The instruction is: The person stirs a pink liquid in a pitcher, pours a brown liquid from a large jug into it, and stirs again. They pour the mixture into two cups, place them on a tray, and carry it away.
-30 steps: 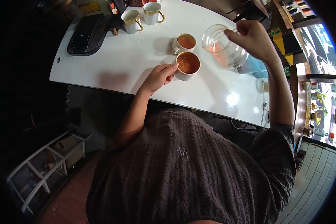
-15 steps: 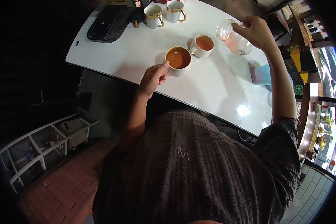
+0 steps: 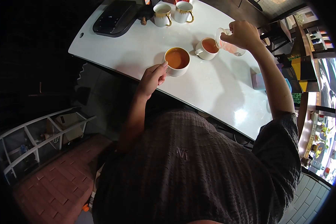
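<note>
My left hand (image 3: 152, 79) is closed on the handle of a white cup (image 3: 178, 71) filled with orange-brown liquid. To the upper right, my right hand (image 3: 241, 34) grips a clear glass jug (image 3: 230, 47), which is tilted left with its mouth at the rim of a second white cup (image 3: 204, 55). Reddish liquid shows in that second cup, and some pinkish liquid in the jug. The second cup stands on the white table, its handle pointing left.
Two white-and-gold mugs (image 3: 161, 21) stand at the back of the white table (image 3: 138, 56). A black flat device (image 3: 114, 19) lies at the back left. Near the right edge sits a bluish container (image 3: 258, 81), close to my right forearm.
My right hand has moved left and slightly down with the jug, bringing its mouth to the second cup. My left hand still holds its cup, and the view has shifted slightly.
</note>
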`<state>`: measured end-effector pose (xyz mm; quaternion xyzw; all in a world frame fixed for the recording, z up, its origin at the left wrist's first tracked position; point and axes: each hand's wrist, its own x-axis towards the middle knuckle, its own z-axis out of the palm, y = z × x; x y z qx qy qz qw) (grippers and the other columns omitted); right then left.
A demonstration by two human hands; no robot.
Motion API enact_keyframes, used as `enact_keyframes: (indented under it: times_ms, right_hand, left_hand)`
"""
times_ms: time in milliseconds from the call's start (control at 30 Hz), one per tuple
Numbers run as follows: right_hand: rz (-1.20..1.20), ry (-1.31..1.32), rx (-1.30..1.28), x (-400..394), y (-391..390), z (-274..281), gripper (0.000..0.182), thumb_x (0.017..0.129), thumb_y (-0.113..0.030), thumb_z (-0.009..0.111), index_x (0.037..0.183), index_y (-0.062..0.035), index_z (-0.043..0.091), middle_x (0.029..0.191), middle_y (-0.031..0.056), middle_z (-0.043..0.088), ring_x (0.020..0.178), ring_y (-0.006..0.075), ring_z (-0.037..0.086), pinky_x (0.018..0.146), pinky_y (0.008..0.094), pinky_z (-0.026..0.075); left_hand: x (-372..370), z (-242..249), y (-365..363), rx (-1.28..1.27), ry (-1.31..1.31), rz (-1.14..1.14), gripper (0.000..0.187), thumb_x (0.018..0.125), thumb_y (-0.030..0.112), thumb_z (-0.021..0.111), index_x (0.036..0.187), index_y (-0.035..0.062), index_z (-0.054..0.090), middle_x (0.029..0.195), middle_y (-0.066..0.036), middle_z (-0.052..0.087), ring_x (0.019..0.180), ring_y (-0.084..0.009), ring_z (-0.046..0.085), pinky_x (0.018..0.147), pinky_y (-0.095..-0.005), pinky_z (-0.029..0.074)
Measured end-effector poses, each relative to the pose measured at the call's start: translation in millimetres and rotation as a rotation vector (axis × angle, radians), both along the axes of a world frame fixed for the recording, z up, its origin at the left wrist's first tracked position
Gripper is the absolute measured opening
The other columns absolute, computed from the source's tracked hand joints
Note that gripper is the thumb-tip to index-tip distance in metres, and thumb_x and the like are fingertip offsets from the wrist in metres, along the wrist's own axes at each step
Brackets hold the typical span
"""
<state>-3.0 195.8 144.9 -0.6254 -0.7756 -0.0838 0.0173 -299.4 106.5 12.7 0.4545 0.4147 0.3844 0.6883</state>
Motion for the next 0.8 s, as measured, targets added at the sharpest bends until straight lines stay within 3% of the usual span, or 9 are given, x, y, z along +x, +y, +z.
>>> enact_keyframes:
  times_ms: [800]
  right_hand:
    - [0.009, -0.139, -0.083, -22.4, 6.6, 0.9, 0.040, 0.061, -0.041, 0.064, 0.074, -0.0022, 0.067, 0.068, 0.0124, 0.064, 0.062, 0.0267, 0.063, 0.062, 0.0370, 0.051]
  left_hand:
    - [-16.5, -7.2, 0.4, 0.001, -0.026, -0.005, 0.037, 0.095, 0.033, 0.046, 0.066, 0.0092, 0.048, 0.057, 0.005, 0.038, 0.051, -0.0040, 0.032, 0.048, -0.0204, 0.026]
